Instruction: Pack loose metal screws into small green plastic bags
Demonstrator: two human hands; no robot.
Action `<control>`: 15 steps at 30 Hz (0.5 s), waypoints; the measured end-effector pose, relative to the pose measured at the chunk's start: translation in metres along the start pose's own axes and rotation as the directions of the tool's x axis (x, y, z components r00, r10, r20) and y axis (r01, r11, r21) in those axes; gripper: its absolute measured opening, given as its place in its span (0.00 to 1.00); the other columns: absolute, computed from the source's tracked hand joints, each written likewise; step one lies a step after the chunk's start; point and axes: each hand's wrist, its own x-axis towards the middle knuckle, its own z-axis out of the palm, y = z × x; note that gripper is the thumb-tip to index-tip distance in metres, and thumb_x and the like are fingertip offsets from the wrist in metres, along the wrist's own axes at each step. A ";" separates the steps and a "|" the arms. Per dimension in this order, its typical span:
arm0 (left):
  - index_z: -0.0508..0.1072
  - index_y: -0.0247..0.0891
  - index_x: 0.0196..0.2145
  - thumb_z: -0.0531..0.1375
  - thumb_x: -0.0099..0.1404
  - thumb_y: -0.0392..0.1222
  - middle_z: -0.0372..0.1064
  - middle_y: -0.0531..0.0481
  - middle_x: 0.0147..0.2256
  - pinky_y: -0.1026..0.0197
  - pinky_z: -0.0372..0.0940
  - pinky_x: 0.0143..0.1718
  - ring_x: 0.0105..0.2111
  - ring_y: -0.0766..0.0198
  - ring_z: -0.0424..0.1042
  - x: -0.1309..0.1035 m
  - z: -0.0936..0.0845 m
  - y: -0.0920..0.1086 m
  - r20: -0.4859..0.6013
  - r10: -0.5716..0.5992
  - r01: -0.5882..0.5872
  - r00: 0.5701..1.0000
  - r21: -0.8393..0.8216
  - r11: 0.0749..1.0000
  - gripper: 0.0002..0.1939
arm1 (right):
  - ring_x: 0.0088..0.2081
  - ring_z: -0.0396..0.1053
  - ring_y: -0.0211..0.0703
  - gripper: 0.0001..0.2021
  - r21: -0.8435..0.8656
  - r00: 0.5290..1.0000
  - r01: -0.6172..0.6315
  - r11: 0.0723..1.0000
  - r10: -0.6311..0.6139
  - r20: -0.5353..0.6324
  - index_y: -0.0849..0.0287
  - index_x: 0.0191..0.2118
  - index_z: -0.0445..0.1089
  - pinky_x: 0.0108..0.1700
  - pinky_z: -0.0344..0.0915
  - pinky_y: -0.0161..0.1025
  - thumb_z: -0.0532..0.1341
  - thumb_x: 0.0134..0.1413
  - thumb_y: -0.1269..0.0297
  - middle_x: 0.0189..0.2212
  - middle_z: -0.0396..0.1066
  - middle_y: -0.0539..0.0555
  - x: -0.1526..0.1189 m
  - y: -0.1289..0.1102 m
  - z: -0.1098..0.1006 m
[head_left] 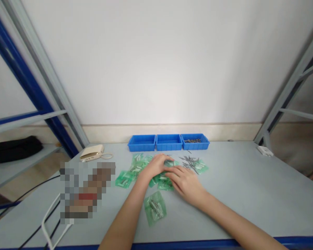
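Over a loose pile of small green plastic bags (137,167) with slim metal pieces inside, both my hands lie close together. My left hand (156,166) reaches in from the left, thumb and forefinger apart, with green plastic showing between them. My right hand (185,182) lies palm down at the pile's right side, its fingers spread and bent over the bags; its fingertips almost meet my left hand. What is under the palms is hidden. Nearer to me, one green bag (155,208) of metal pins lies by itself. Loose dark metal pins (190,162) are scattered beyond my right hand.
Three blue bins (142,148) stand in a row by the wall; the right bin (205,141) contains small metal parts. Another green bag (201,167) lies beside the loose pins. A cream-coloured box (92,151), cables and a blurred-out patch are at left. A white item (264,151) sits at far right.
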 end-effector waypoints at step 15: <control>0.74 0.39 0.33 0.53 0.64 0.40 0.74 0.50 0.33 0.57 0.55 0.41 0.37 0.60 0.67 -0.001 -0.027 0.018 -0.370 0.162 -0.016 0.915 0.368 0.930 0.10 | 0.46 0.65 0.47 0.14 -0.475 0.876 -0.376 0.795 0.473 0.098 0.55 0.48 0.66 0.40 0.62 0.40 0.50 0.58 0.68 0.45 0.69 0.56 -0.080 0.084 -0.015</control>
